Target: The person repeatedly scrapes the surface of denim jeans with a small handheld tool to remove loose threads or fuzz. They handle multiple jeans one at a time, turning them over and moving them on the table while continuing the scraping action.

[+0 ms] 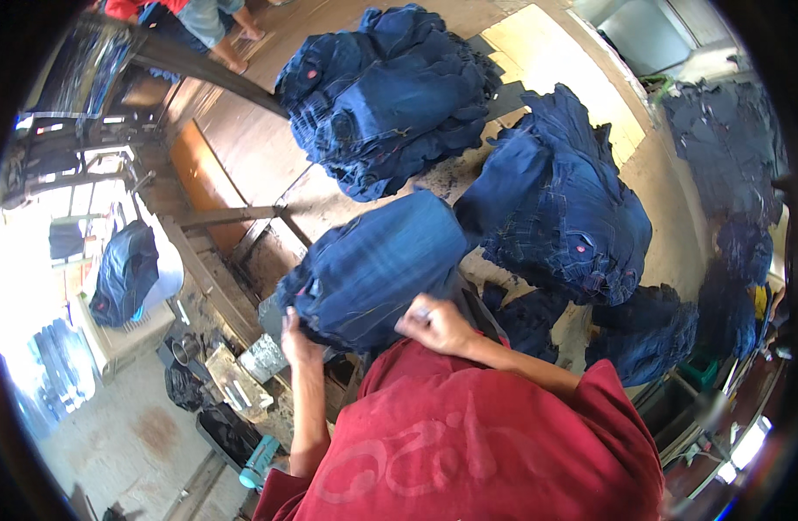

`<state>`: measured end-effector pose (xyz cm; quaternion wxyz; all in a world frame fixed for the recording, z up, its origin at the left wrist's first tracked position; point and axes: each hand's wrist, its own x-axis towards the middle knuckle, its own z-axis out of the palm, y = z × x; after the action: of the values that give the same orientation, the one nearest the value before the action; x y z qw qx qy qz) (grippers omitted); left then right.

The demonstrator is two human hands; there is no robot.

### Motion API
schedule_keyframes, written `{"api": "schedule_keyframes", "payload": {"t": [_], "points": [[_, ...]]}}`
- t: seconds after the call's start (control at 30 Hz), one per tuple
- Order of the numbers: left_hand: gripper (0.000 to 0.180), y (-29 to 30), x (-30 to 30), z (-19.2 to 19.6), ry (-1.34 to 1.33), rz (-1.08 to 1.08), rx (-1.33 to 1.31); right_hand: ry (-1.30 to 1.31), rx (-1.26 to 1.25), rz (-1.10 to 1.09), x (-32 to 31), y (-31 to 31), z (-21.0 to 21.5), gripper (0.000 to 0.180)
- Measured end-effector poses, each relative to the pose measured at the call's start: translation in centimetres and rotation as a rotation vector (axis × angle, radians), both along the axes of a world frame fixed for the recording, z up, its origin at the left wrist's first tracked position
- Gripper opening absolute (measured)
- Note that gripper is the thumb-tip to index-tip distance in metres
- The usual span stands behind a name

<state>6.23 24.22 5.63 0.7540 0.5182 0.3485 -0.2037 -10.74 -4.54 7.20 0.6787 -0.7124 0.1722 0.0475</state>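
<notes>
1. The near folded garment (381, 260) is denim-like cloth, matt and fairly smooth across its face.
2. The far pile (390, 95) and the right pile (564, 200) look like similar cloth, roughened by creases and seams.
3. The red shirt (494, 417) is matt cloth with a faded print.
4. At left, the orange board (208, 187) looks like smooth wood.
5. The black bag (183, 386), near left, looks like crinkled, glossy plastic.

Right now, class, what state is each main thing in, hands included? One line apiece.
Near denim: laid out, creased
Left hand: at near denim's edge, grip unclear
Right hand: curled, contact unclear
Far denim pile: heaped
Right denim pile: heaped
Red shirt: worn
</notes>
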Motion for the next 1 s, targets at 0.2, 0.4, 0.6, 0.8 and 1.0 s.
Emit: {"api": "schedule_keyframes", "payload": {"t": [0.2,0.4,0.6,0.8,1.0], "points": [[0.046,11.0,2.8,0.0,-0.113,0.011,0.257,0.654,0.356,-0.859,2.6,-8.4,-6.7,0.061],[0.054,6.7,3.2,0.9,-0.316,-0.076,1.340,0.554,1.189,-1.135,5.4,-14.4,-14.6,0.096],[0.047,-9.6,0.5,3.9,-1.256,-0.780,1.190,0.345,1.167,-1.257,5.3,-19.5,-17.6,0.082],[0.085,-23.0,-2.4,0.6,-1.346,-1.549,0.965,0.054,0.899,-1.306,5.9,-27.3,-10.3,0.066],[0.102,-25.0,-3.4,-1.2,-1.366,-1.583,1.034,-0.382,0.144,-1.230,6.4,-27.4,4.7,0.032]]}}
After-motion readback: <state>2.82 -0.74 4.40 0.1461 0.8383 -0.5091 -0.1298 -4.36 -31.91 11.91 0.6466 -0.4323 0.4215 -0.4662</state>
